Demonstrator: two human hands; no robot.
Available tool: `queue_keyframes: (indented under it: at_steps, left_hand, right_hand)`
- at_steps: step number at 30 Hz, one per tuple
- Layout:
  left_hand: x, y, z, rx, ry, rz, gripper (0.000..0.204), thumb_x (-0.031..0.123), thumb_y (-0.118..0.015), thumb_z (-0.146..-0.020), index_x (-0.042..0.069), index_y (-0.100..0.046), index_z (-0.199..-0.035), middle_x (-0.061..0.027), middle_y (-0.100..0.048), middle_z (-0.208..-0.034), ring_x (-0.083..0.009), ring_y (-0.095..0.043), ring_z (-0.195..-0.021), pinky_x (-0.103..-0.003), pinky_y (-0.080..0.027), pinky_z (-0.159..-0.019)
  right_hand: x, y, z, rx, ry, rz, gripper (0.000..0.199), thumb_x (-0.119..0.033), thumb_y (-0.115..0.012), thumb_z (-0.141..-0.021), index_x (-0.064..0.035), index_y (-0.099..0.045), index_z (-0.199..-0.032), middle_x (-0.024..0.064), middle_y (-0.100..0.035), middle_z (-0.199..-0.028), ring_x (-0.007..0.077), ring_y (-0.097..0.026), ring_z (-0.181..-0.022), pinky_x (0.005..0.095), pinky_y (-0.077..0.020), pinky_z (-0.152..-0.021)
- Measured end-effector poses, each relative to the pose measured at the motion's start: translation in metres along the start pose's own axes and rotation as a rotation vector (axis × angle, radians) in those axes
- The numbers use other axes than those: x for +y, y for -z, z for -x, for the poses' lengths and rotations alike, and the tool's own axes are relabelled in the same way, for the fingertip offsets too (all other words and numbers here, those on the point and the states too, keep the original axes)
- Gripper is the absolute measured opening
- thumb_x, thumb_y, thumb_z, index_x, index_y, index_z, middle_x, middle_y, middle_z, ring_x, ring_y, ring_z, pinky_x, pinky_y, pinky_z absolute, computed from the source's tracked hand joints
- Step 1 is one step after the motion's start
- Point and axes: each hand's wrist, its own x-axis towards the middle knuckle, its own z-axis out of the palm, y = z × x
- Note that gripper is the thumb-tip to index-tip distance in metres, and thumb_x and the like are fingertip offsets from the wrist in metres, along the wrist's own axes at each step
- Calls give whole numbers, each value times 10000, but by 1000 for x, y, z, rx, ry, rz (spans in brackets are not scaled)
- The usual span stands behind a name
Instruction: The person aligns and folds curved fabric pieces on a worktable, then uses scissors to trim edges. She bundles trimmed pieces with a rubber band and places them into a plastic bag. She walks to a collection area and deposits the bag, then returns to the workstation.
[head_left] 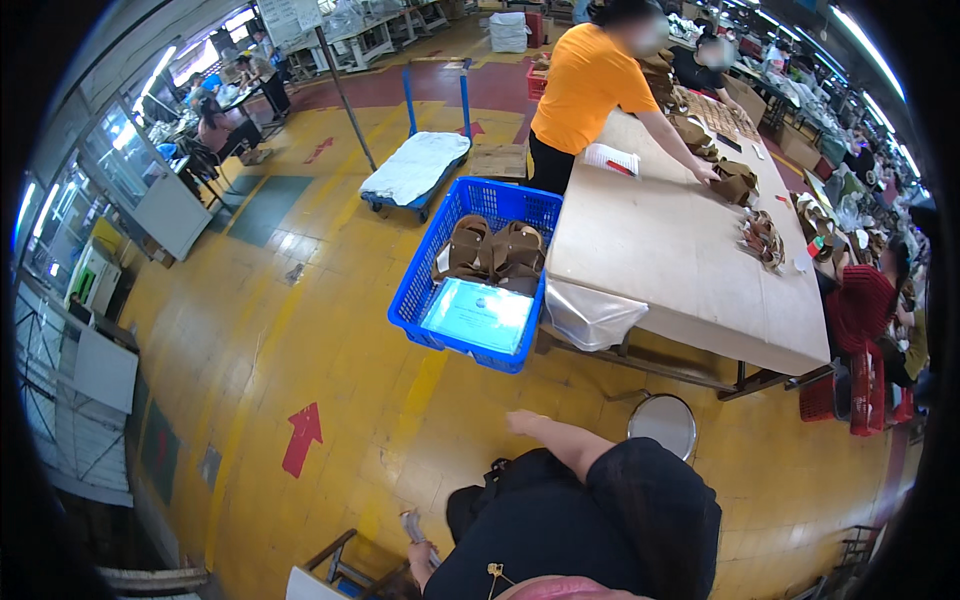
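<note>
My left hand (421,556) is low in the picture, beside a white-topped table or stand. Its fingers are closed round a pale grey, narrow bundle (410,525), whose exact kind is too small to make out. My right hand (521,422) reaches forward over the yellow floor, with nothing visible in it; its fingers are too small and turned away to read. Ahead of it stands a blue plastic basket (404,300) holding brown sandals or shoe uppers (490,250) and a light-blue printed packet (478,316). The right hand is apart from the basket.
To the right, a long pale worktable (660,260) carries brown shoe parts (735,183); a person in an orange shirt (590,80) leans over it. A round stool (662,424) stands near its front edge. Behind the basket is a blue trolley (415,170) with a white cover.
</note>
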Motion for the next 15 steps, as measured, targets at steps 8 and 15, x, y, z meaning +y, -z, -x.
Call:
queue_keyframes:
  at_steps: [8, 15]
  left_hand:
    - [86, 145, -173, 39, 55, -30, 149, 48, -555, -771, -25, -600, -893, -148, -627, -650, -253, -632, -561, -398, -501, -512]
    - [235, 289, -349, -24, -25, -189, 177, 82, -578, -770, -26, -622, -902, -154, -646, -662, -258, -655, -593, -408, -508, -533]
  right_hand:
    - [-215, 118, -213, 104, 159, -103, 326, -234, -537, -852, -84, -662, -1113, 186, -682, -1053, 361, -653, -968, 443, -510, -843]
    - [-234, 111, -280, -92, -112, -36, 265, -210, -550, -767, -46, -721, -885, 173, -706, -851, 319, -690, -800, 443, -532, -722]
